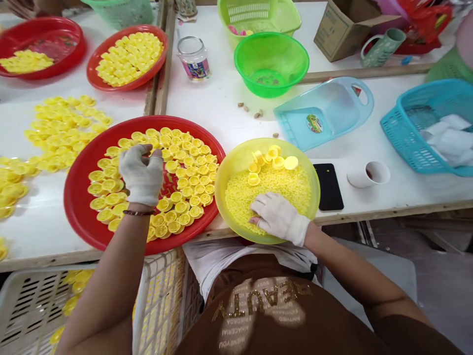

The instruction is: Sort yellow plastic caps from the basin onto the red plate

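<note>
A gloved left hand of mine (142,170) is over the left part of a large red tray (79,197). Its bare fingertips are curled in; whatever they hold, if anything, is hidden. Many small yellow plastic cups (195,180) lie around it, mostly with their hollow side up. Inside a yellow basin (314,197), my gloved right hand (279,214) rests on small yellow pellets (269,182), its fingers bent and closed into them. Several loose yellow cups (273,155) lie on the pellets at the basin's far side.
More yellow cups (66,128) spread over the table at left, near a smaller red tray (162,59). Beyond the basin are a green bowl (271,64), a glass jar (194,59) and a blue dustpan (332,108). A phone (328,187), white cup (360,176) and blue basket (406,133) stand at right.
</note>
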`<act>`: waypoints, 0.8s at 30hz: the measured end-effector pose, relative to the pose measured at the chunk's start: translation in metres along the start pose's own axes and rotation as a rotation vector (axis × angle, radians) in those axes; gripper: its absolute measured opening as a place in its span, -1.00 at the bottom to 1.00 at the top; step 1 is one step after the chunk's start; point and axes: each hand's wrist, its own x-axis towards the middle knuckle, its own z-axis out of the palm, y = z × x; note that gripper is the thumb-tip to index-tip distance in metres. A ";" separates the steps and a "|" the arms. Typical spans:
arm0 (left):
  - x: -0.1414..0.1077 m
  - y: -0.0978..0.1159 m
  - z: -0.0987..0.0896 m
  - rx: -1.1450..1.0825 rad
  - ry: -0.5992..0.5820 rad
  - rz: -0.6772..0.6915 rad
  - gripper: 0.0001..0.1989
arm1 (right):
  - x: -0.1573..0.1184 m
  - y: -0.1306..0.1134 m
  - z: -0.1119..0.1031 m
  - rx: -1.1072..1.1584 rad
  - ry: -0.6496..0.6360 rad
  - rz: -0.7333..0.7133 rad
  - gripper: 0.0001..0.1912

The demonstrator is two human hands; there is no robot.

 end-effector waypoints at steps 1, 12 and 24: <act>-0.007 0.017 0.002 0.015 0.044 0.076 -0.68 | 0.002 -0.002 0.001 -0.001 -0.032 -0.013 -0.66; -0.066 0.132 0.103 0.255 -0.688 0.417 -0.84 | 0.005 0.020 -0.002 1.311 0.371 0.304 -0.59; -0.112 0.141 0.079 -0.319 -0.732 0.387 -0.76 | 0.037 0.026 -0.046 1.815 0.855 0.320 -0.45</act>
